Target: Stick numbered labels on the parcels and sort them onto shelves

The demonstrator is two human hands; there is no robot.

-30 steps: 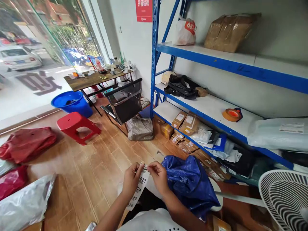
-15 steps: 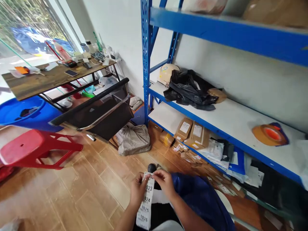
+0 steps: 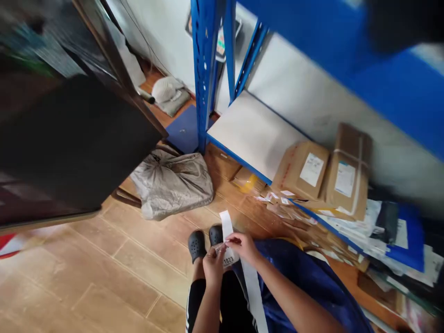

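Both my hands meet low in the middle of the view, above my black shoes (image 3: pixel 204 241). My left hand (image 3: pixel 213 267) and my right hand (image 3: pixel 242 243) each pinch a white strip of numbered stickers (image 3: pixel 228 253); the label between the fingers reads 1023. One blank end of the strip sticks up past my fingers and the rest hangs down over my lap. A blue plastic bag (image 3: pixel 308 283) lies right beside my right forearm.
A blue metal shelf post (image 3: pixel 201 74) stands ahead. The bottom shelf board (image 3: pixel 255 132) holds two brown parcels (image 3: pixel 324 173), with flat mailers further right. A grey sack (image 3: pixel 171 182) lies on the wooden floor. A dark chair back (image 3: pixel 65 138) fills the left.
The view has swung down and closer to the bottom shelf. My hands have worked along the strip; a blank end now stands above my fingers and label 1023 sits between them.
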